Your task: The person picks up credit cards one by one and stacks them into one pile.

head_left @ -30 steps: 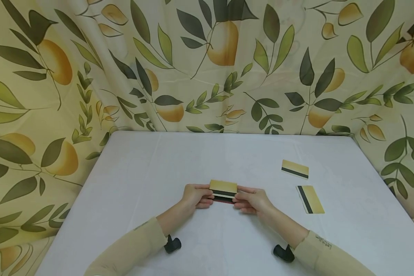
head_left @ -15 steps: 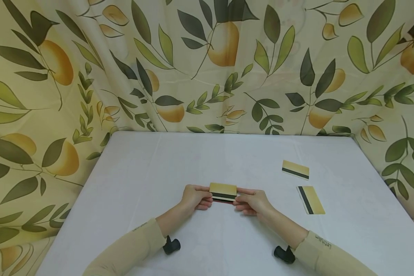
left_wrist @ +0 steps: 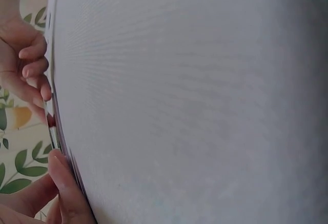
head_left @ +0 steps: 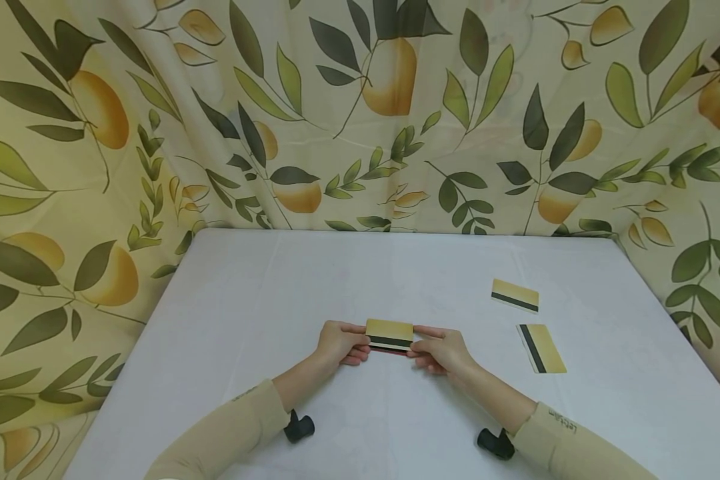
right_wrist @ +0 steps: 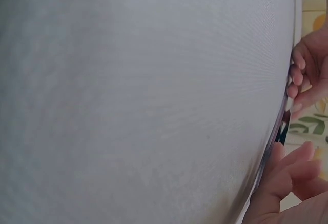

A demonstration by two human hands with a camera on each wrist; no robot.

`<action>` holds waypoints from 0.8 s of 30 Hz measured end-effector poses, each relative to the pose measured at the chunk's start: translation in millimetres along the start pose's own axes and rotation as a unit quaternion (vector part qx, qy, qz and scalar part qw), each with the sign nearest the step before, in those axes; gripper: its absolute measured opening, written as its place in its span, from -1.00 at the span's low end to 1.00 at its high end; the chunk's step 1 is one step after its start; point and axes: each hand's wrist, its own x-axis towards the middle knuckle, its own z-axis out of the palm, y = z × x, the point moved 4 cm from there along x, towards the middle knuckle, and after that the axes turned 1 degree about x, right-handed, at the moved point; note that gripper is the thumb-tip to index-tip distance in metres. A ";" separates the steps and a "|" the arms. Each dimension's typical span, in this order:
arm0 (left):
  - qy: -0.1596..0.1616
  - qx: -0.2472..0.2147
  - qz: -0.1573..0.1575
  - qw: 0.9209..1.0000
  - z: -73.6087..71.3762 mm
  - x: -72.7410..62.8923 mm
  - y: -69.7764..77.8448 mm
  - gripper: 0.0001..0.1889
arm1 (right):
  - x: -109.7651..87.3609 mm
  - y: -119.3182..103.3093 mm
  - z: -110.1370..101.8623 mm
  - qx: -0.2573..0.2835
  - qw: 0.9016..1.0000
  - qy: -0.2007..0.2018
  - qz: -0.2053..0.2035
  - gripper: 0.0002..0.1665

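Note:
A gold card with a black stripe (head_left: 390,329) is held level between both hands near the front middle of the table. Just under its near edge shows a thin dark and red edge (head_left: 389,352), perhaps of another card beneath; most of it is covered. My left hand (head_left: 339,343) pinches the left short side with thumb and fingers. The right short side is pinched by my right hand (head_left: 444,350). Both wrist views catch the card only edge-on, as a thin line between the fingertips.
Two more gold cards with black stripes lie to the right: one farther back (head_left: 515,295), one closer (head_left: 542,349) and turned lengthwise. A white cloth covers the table (head_left: 300,273). A leaf-and-fruit patterned curtain (head_left: 360,167) hangs behind and at the sides.
The upper gold card has come down toward me over the dark, red-edged piece, so less of that piece shows. Both hands keep their grip and have barely moved.

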 end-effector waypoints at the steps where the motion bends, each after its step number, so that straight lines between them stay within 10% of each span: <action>1: 0.001 0.002 0.001 1.000 0.0 0.0 0.1 -0.75 | 0.2 0.0 -0.1 -0.003 1.000 0.002 -0.001 -0.39; 24: 0.015 0.025 0.019 0.999 -1.5 1.9 -2.4 -0.76 | 5.9 2.1 -2.5 -0.064 0.997 0.035 -0.023 -0.58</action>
